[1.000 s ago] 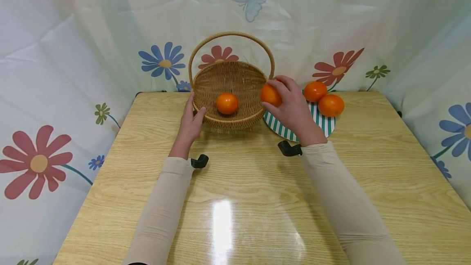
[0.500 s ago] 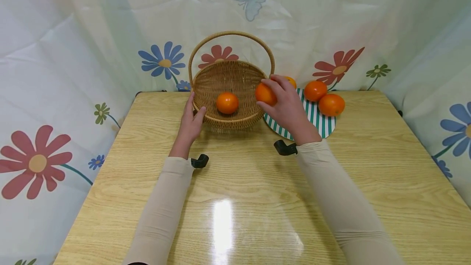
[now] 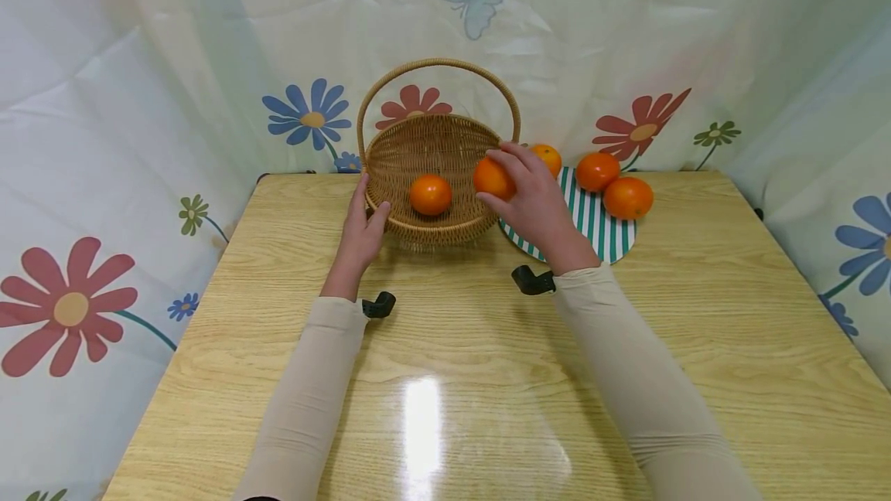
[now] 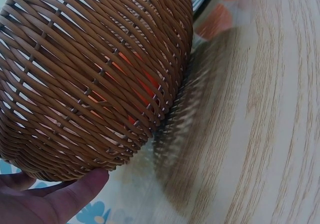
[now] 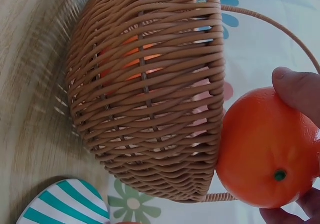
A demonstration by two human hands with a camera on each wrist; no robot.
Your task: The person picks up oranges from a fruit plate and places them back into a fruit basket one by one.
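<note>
A wicker basket [image 3: 445,235] with a tall hooped handle stands at the back of the table. Inside it lies one glossy orange [image 3: 430,195]. My left hand [image 3: 362,234] rests on the basket's left side, thumb and fingers spread and fairly straight. Between the thumb and fingers of my right hand [image 3: 536,199], a second orange [image 5: 265,149] with a small green stem is held at the basket's right rim. In the left wrist view, my thumb [image 4: 80,191] touches the wicker low on the side, and the inner orange shows through the weave.
Right of the basket lies a round green-and-white striped mat [image 3: 602,234]. Two oranges [image 3: 628,198] sit at its right edge, and another orange [image 3: 547,159] is at its back, partly behind my right hand. A flowered curtain [image 3: 578,45] hangs behind the wooden table [image 3: 487,354].
My right hand has moved left with its orange, from over the mat to the basket's right rim. The orange at the mat's back has come into view. My left hand stays put.
</note>
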